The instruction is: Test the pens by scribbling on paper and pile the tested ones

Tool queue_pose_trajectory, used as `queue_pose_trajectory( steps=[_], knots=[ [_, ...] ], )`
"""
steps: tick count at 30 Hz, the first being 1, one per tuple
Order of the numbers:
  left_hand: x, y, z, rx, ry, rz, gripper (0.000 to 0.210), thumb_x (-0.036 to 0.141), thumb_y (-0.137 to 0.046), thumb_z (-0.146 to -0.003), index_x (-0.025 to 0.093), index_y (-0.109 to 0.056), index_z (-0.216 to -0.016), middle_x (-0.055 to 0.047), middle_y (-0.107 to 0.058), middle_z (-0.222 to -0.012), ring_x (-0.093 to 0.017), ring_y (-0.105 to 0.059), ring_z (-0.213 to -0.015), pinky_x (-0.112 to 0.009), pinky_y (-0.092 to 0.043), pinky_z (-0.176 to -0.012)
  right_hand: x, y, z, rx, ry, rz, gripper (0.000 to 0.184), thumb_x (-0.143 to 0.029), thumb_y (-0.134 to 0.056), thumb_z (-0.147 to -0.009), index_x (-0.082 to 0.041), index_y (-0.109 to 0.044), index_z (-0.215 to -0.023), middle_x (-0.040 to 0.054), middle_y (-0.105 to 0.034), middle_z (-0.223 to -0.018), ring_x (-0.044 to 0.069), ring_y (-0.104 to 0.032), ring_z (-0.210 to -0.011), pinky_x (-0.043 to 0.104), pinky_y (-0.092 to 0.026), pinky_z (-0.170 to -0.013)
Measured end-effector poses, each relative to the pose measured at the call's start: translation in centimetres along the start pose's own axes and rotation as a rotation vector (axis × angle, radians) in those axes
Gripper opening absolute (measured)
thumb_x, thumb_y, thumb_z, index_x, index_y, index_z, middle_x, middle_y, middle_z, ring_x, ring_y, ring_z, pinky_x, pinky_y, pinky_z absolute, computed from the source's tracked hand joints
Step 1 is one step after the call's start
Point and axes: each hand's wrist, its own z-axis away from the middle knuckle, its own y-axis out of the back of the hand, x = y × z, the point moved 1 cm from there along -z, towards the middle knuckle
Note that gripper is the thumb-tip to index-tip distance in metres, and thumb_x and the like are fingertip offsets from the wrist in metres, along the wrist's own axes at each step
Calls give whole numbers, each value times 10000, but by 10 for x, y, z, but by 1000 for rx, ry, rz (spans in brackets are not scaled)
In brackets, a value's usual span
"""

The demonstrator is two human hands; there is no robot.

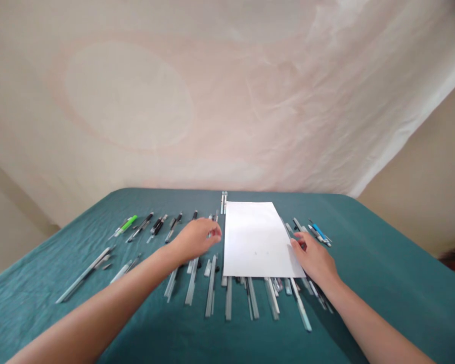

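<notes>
A blank white sheet of paper [252, 240] lies over the middle of rows of slim pens, hiding parts of them. Just off its left edge is my left hand [199, 236], fingers loosely curled and thumb apart, with nothing visible in it. My right hand [316, 258] is at the sheet's right edge, its thumb tip touching or very near the paper; its bent fingers are parted from the thumb. Below the sheet, clear pen barrels [228, 301] stick out towards me. A white-and-pale-blue pen [302, 311] slants out near the lower right corner.
Dark pen parts [157, 226] lie in small groups on the left, beside a bright green pen [129, 223]. A long clear barrel [83, 275] rests nearer me. Blue pieces [319, 232] lie right. Two slim sticks [223, 202] stand behind the sheet on the green cloth [382, 283].
</notes>
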Motion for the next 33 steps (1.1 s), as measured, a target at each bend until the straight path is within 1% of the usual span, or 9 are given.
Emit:
queue_pose_trajectory(
  steps=[2,3,7,14,20,23,26,30,33],
  knots=[
    [14,-5,33,-20,-38,-11,158,337,-534,-811,208,-598,-876,-25,-609,-863,-196,-549,-870,-286,-401,-749,3,-3,-2,-18,-11,-13,339,-417,-442,-850,-250,-554,-1124,20,-684,-934,191,-626,-788,270,-413,-604],
    [20,-9,46,-11,-13,-36,176,364,-544,-803,201,-582,-857,-37,-595,-868,-208,-538,-870,-297,-395,-740,4,-4,-2,-21,-10,-16,338,-416,-445,-848,-252,-555,-1123,17,-685,-932,190,-625,-788,269,-411,-605],
    [28,-24,69,-6,111,-135,191,380,-517,-815,190,-530,-812,-55,-556,-866,-227,-516,-847,-334,-370,-735,7,-7,-2,-12,-15,-11,339,-419,-452,-842,-251,-564,-1115,16,-690,-913,188,-626,-764,267,-404,-599],
    [24,-29,70,33,120,-83,147,341,-503,-823,198,-509,-854,-44,-538,-860,-220,-503,-842,-315,-357,-716,5,-5,0,16,-17,-1,315,-396,-457,-838,-263,-572,-1099,13,-695,-939,194,-633,-790,268,-405,-607],
    [26,-32,72,121,5,-30,82,256,-459,-863,201,-520,-866,-40,-543,-893,-204,-493,-854,-319,-359,-742,7,-1,-2,36,-10,-24,295,-377,-438,-846,-274,-585,-1080,9,-698,-911,189,-631,-768,272,-416,-616],
    [22,-36,70,202,-44,-33,136,223,-402,-892,196,-533,-863,-48,-545,-891,-197,-491,-848,-329,-356,-763,23,13,-14,131,-30,13,294,-358,-424,-850,-269,-592,-1074,18,-686,-942,186,-621,-784,274,-424,-636],
    [18,-40,68,246,-80,-39,160,218,-391,-899,195,-543,-855,-49,-550,-881,-193,-486,-838,-329,-351,-755,49,30,-31,237,-113,128,307,-329,-423,-842,-236,-596,-1078,51,-654,-1017,199,-601,-852,287,-428,-668],
    [18,-40,68,249,-93,-43,147,209,-407,-892,196,-548,-852,-47,-559,-876,-195,-481,-831,-334,-338,-746,71,36,-43,219,-147,172,290,-321,-461,-820,-181,-624,-1014,95,-639,-992,217,-591,-871,302,-436,-689],
    [19,-40,69,237,-91,-38,137,203,-415,-889,196,-547,-853,-43,-562,-882,-197,-480,-837,-339,-330,-748,70,32,-39,205,-142,187,299,-330,-460,-827,-170,-619,-1022,108,-629,-988,230,-587,-879,313,-438,-689]
  ],
)
